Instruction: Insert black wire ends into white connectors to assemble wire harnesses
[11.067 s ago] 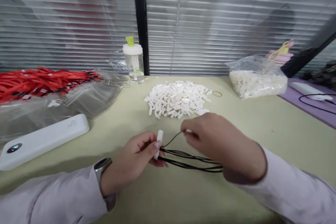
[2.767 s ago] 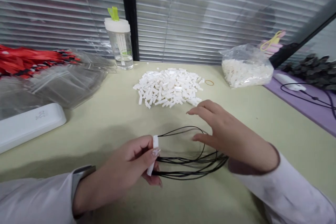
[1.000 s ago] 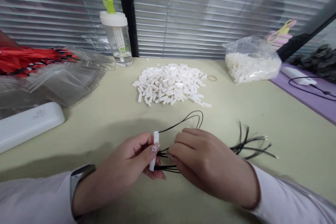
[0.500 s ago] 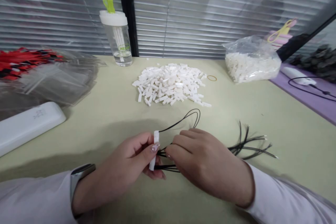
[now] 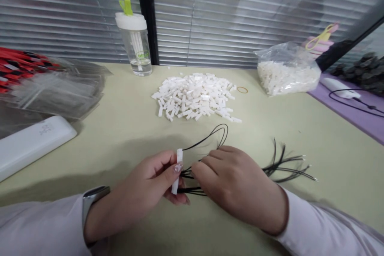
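Observation:
My left hand [image 5: 150, 184] pinches a narrow white plastic connector housing [image 5: 179, 156] between thumb and fingers, its long side nearly upright. Several thin black wires [image 5: 192, 190] run from the housing to the right, and one pair arcs up in a loop above my hands. Closed over the wires, my right hand [image 5: 237, 188] sits just right of the housing, its fingertips mostly turned out of sight. Beyond the right wrist the wires fan out on the table, with bare or tinned ends showing.
A heap of small white housings [image 5: 195, 96] lies ahead, a rubber band [image 5: 242, 90] beside it. Behind are a water bottle [image 5: 136, 48] and a bag of white pieces [image 5: 288, 74]. On the left lie red-and-black wires [image 5: 24, 66], plastic bags [image 5: 66, 92] and a long white case [image 5: 36, 142].
My right hand has shifted very slightly, its fingers a little farther from the housing along the wires. The left hand keeps its hold. The view has turned slightly.

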Motion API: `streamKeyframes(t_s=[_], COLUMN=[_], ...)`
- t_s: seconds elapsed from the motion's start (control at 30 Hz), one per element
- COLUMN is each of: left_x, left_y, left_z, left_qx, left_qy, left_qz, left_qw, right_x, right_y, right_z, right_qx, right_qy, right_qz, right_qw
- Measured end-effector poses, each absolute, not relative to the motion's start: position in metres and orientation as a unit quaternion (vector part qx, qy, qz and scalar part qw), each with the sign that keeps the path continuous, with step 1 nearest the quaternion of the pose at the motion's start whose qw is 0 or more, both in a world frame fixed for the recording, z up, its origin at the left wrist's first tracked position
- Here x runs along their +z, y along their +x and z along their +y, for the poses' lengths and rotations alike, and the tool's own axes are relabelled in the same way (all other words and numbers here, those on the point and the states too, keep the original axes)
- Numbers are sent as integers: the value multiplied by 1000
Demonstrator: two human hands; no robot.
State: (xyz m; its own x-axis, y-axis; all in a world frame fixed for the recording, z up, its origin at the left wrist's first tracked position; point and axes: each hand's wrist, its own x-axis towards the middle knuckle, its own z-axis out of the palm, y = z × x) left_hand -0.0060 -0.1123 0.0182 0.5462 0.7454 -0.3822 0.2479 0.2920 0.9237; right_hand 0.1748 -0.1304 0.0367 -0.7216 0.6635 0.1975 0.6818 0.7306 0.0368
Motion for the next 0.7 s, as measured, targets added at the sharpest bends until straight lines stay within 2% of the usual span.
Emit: streamKeyframes(t_s=[0.2,0.3,0.37,0.47,0.6,0.7], left_x=[21,23,23,22,20,20], left_y=[-5,-5,-5,-5,-6,-6], left_z=[-114,-114,-114,-114,-114,-114], left_qx=[199,197,195,199,196,188], left_qy=[529,509,502,501,519,526], left_qz=[429,437,435,431,433,439], left_qw=[704,714,721,724,711,704], right_x=[53,60,66,75,83,78], right_y=[205,229,242,249,243,233], right_z=[-121,-112,-108,-107,-112,-117], right_qx=[-146,-207,-203,-92,111,197], right_qy=[-494,-566,-604,-633,-522,-489], right_qz=[-853,-773,-717,-644,-589,-581], right_qw=[91,197,284,420,606,620])
